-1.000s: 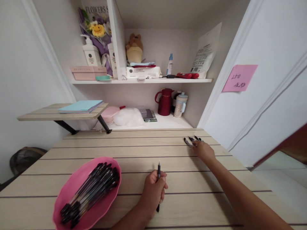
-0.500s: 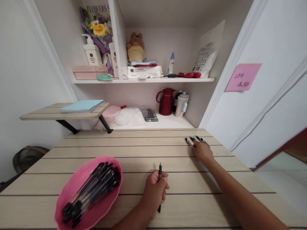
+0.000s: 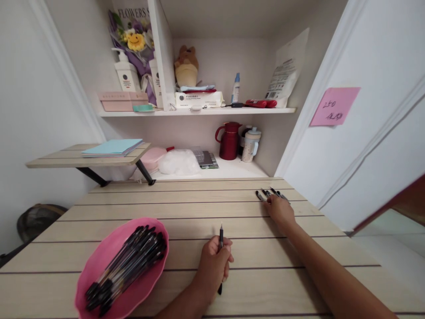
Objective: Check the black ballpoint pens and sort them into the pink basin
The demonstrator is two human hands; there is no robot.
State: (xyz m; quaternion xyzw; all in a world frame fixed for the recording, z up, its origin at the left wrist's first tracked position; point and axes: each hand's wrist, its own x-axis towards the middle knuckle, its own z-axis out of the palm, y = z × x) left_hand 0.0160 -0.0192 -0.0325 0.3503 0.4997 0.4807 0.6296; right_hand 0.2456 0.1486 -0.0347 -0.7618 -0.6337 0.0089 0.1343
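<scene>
My left hand (image 3: 214, 259) is closed around a black pen (image 3: 221, 237), gripping it upright near the middle of the wooden table, its bare tip pointing away from me. The pen's dark lower end sticks out below my palm. Farther off to the right, my right hand (image 3: 279, 210) rests low over several black pens (image 3: 275, 192) lying side by side near the table's far right corner. Its fingers are bent down together among them, and what they pinch is hidden. On the left, a pink basket (image 3: 81, 270) holds a thick bundle of black capped pens (image 3: 133, 261).
A small raised shelf (image 3: 36, 162) with blue paper (image 3: 113, 146) stands at the back left. Behind the table, a cabinet holds a red jug (image 3: 229, 141), a light cup (image 3: 250, 145) and a white plastic bag (image 3: 179, 162). A pink note (image 3: 335, 106) sticks to the right wall.
My right hand has shifted very slightly among the lying pens. My left hand keeps the pen in nearly the same place. The view has moved a little.
</scene>
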